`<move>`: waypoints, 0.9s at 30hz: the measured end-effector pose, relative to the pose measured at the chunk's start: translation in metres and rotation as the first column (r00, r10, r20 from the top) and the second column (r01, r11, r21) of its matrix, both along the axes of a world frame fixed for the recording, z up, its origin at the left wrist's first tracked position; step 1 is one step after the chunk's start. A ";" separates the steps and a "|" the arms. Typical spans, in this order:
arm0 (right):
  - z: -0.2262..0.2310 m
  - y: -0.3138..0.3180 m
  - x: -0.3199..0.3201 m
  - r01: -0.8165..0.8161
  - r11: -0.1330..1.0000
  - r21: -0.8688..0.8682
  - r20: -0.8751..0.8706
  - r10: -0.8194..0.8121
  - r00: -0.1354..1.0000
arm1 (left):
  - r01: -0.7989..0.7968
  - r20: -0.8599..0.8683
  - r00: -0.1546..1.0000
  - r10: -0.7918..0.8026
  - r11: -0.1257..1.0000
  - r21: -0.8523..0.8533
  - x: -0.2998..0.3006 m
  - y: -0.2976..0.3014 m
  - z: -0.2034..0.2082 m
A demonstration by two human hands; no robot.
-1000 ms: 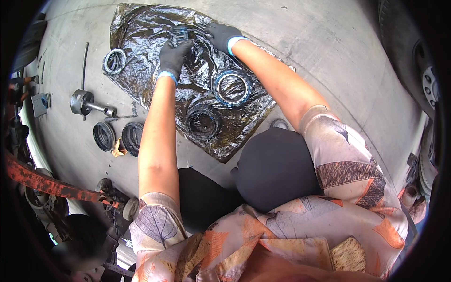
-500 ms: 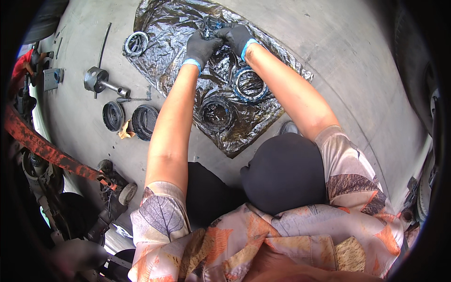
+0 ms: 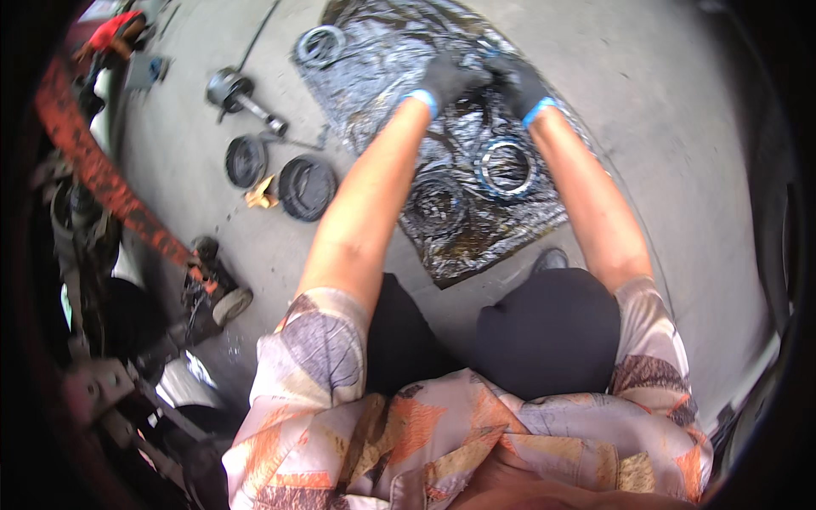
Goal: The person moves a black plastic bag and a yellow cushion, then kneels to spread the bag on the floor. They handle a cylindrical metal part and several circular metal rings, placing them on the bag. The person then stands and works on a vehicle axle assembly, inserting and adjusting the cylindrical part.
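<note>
My left hand [image 3: 450,81] and my right hand [image 3: 520,85], both in dark gloves with blue cuffs, are close together over the far part of a black plastic sheet [image 3: 459,262]. Their fingers are curled in around a small dark part with bluish grease on it, blurred and mostly covered by the gloves. Nearer to me on the sheet lies a shiny metal ring [image 3: 482,170] smeared with blue grease. Left of it is a dark greasy ring [image 3: 416,204]. Another pale metal ring [image 3: 320,47] rests at the sheet's far left edge.
On the concrete floor to the left are two black round covers [image 3: 246,161] [image 3: 307,187], a crumpled tan scrap [image 3: 261,193] and a metal hub tool [image 3: 228,89] with a long bar. An orange-red wheeled jack [image 3: 110,174] stands farther left. A person in red [image 3: 119,32] is at the far left.
The view has turned, so the sheet and floor parts appear farther right. Both hands have shifted rightward over the sheet, still close together. The picture is blurrier now.
</note>
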State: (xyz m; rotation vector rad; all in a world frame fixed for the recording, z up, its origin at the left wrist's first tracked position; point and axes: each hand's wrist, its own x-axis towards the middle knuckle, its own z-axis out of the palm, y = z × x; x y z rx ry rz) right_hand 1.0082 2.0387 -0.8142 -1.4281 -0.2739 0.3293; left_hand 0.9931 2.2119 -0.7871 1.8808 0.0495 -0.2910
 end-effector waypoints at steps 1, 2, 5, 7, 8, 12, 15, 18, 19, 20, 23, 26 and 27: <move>-0.009 -0.007 0.006 -0.023 0.996 0.085 -0.138 0.035 0.990 | -0.005 0.034 0.999 0.000 0.992 0.124 0.002 -0.008 -0.001; -0.019 -0.014 0.009 -0.021 0.995 0.097 -0.184 0.039 0.982 | -0.020 0.062 0.998 0.005 0.969 0.247 0.003 -0.013 -0.002; -0.053 -0.029 0.014 0.030 0.998 -0.056 0.016 -0.029 0.999 | 0.023 0.018 0.999 -0.031 0.944 0.328 -0.007 -0.027 0.034; -0.065 -0.013 0.013 0.022 0.996 -0.082 0.102 -0.014 0.995 | 0.029 0.071 0.996 -0.056 0.941 0.336 -0.004 -0.011 0.012; -0.065 -0.011 0.011 0.024 0.996 -0.086 0.114 -0.014 0.993 | 0.044 0.070 0.995 -0.072 0.938 0.344 -0.004 -0.008 0.009; -0.059 -0.018 0.005 0.011 1.000 -0.001 -0.165 -0.012 0.986 | 0.106 0.015 0.993 -0.114 0.957 0.269 0.000 -0.003 -0.003; -0.037 -0.014 -0.006 0.114 0.978 0.176 -0.446 -0.025 0.895 | 0.136 0.065 0.984 -0.164 0.941 0.309 0.002 -0.004 -0.011; 0.012 -0.004 -0.023 0.233 0.900 0.368 -0.535 0.000 0.845 | 0.164 0.085 0.973 -0.213 0.906 0.389 -0.001 -0.002 -0.008; 0.032 -0.003 -0.026 0.276 0.860 0.430 -0.533 -0.006 0.846 | 0.163 0.114 0.968 -0.225 0.903 0.398 -0.004 -0.004 0.005; 0.025 -0.022 -0.017 0.216 0.819 0.532 -0.501 0.099 0.860 | 0.179 0.075 0.966 -0.248 0.847 0.500 -0.006 -0.011 0.021; 0.007 -0.054 0.005 0.134 0.948 0.290 -0.368 -0.018 0.930 | 0.208 0.100 0.899 -0.426 0.617 0.759 -0.011 -0.011 -0.002; 0.071 -0.025 -0.007 0.275 0.943 0.188 -0.294 -0.213 0.932 | 0.378 -0.132 0.854 -0.503 0.428 0.821 -0.020 0.005 -0.006; 0.089 -0.016 -0.011 0.304 0.939 0.163 -0.277 -0.252 0.927 | 0.387 -0.150 0.862 -0.484 0.438 0.811 -0.020 0.016 -0.012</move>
